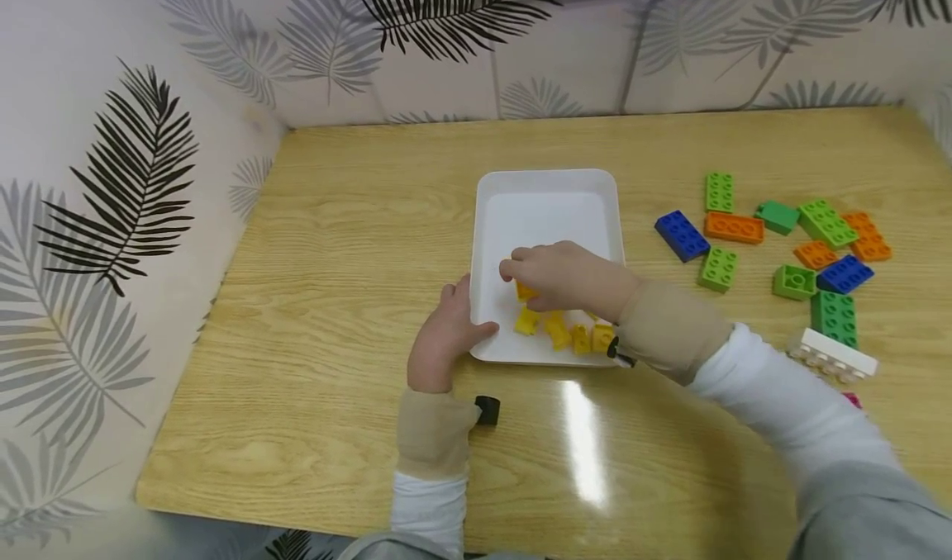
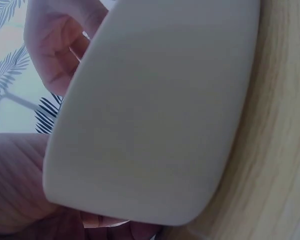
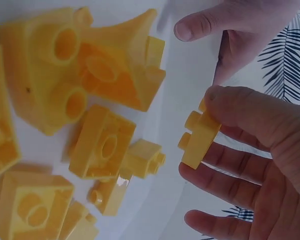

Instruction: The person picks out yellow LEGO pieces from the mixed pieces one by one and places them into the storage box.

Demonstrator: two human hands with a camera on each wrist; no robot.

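The left hand (image 1: 445, 334) is curled around the near left edge of the white tray (image 1: 546, 205), thumb on the rim. Yellow bricks (image 1: 559, 330) are gathered in the near part of the tray. One small yellow brick (image 3: 200, 139) is pinched by the right hand (image 1: 565, 277) above them. Loose coloured bricks (image 1: 788, 246) are scattered on the desk (image 1: 335, 296) to the right.

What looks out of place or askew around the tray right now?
Little stands out. The yellow bricks lie jumbled, some on their sides, in the tray. One white brick lies flipped, studs down, at the right table edge. Nothing looks spilled or broken.
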